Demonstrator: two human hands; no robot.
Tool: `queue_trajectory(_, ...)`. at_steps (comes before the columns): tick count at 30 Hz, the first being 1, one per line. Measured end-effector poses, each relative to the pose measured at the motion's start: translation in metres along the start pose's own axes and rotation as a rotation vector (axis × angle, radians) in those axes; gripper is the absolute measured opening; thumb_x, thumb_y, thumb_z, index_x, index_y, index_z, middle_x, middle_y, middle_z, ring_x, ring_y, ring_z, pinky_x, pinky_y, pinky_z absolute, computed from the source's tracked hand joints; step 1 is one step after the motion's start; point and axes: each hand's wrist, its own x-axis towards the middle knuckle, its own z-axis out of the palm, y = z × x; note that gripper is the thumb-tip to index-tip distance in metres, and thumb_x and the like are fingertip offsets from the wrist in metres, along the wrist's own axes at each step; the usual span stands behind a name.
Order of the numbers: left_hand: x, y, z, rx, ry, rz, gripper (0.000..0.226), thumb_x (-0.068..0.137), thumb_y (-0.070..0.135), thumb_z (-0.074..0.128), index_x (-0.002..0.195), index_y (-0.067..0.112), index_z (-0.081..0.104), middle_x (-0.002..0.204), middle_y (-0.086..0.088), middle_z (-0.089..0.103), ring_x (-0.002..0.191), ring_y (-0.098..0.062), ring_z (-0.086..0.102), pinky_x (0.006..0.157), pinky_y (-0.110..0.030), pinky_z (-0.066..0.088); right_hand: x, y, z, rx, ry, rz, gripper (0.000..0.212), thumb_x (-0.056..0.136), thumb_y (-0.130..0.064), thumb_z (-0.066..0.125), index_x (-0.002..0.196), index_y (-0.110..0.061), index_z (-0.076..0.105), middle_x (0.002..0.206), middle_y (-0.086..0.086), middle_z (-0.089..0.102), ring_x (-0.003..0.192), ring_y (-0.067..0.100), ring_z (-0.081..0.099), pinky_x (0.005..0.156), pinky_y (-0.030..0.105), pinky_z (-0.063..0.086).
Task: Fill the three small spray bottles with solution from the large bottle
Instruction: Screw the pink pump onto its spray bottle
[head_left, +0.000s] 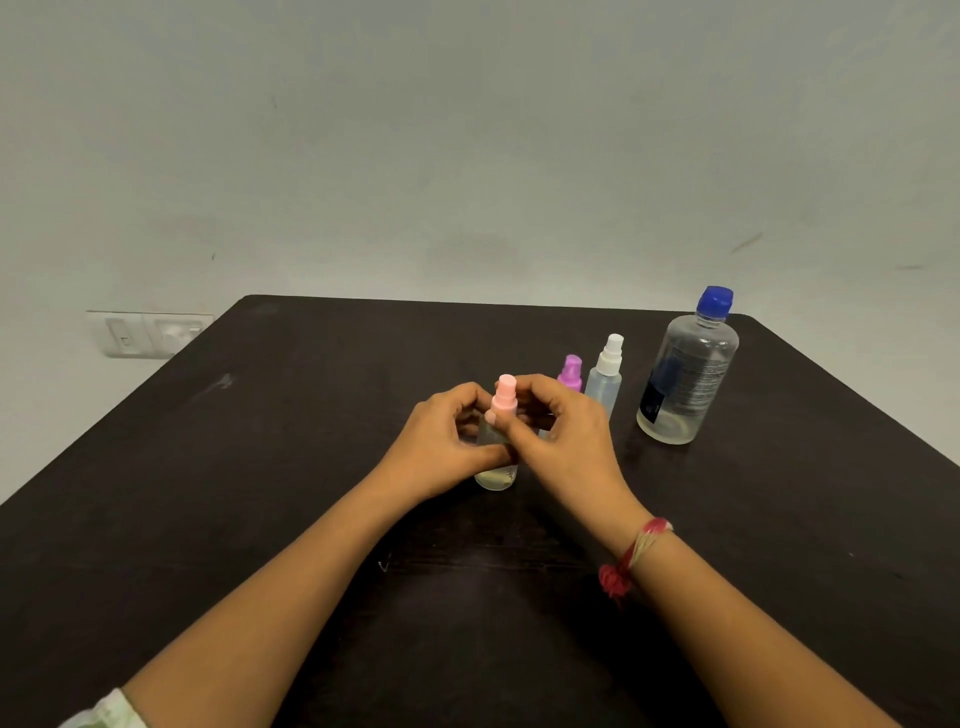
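Both hands are on the pink-topped spray bottle (505, 396), which stands on the table (260, 467). The left hand (447, 441) curls round the clear body from its side. The right hand (561, 431) pinches the pink top, thumb in front and fingers behind. It looks like a twist at the pump, though I can't tell whether it is going off or on.

Here's the danger: a little pale liquid sits in the bottom. If the left hand's grip slips during the twist, the bottle could tip between the hands and spill. A pump coming free with a jerk could also flick drops from its tube.

Watch the back of the right hand as well. The purple-topped bottle (571, 371) stands just beyond its knuckles, partly hidden, and the white-topped bottle (605, 374) is just past that, to the hand's right. One wide swing of the wrist and either could topple.

The large bottle (685, 379), blue cap on, stands well to the right of the right hand and beyond it. That is a clear reach away, with those two small bottles near the path.
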Motion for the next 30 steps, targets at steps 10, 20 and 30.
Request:
queue_trajectory(10, 0.000, -0.003, 0.000, -0.021, -0.035, 0.022, 0.030, 0.072, 0.011, 0.081, 0.096, 0.014, 0.064, 0.095, 0.004, 0.072, 0.090, -0.004, 0.069, 0.080, -0.022, 0.055, 0.002, -0.002, 0.001, -0.018, 0.012, 0.018, 0.019, 0.080, -0.013, 0.073, 0.094, -0.023, 0.065, 0.084, -0.014, 0.066, 0.085, -0.003, 0.063, 0.073, 0.009, 0.048)
queue_trajectory(20, -0.001, -0.006, 0.001, -0.067, -0.038, 0.034, 0.033, 0.071, 0.015, 0.082, 0.099, 0.016, 0.065, 0.093, 0.002, 0.070, 0.085, -0.009, 0.068, 0.072, -0.019, 0.052, -0.005, -0.013, -0.005, -0.355, 0.260, -0.287, 0.059, 0.081, -0.040, 0.070, 0.131, -0.025, 0.044, 0.114, -0.007, 0.047, 0.084, -0.002, 0.052, 0.063, 0.011, 0.047)
queue_trajectory(30, -0.001, -0.012, -0.002, -0.086, 0.019, 0.021, 0.069, 0.055, 0.057, 0.079, 0.115, 0.038, 0.053, 0.114, 0.019, 0.062, 0.107, 0.002, 0.059, 0.080, -0.020, 0.053, 0.020, 0.001, -0.056, -0.125, 0.851, -0.292, 0.047, 0.084, -0.020, 0.068, 0.122, -0.011, 0.042, 0.110, -0.009, 0.031, 0.091, 0.007, 0.045, 0.075, 0.015, 0.039)
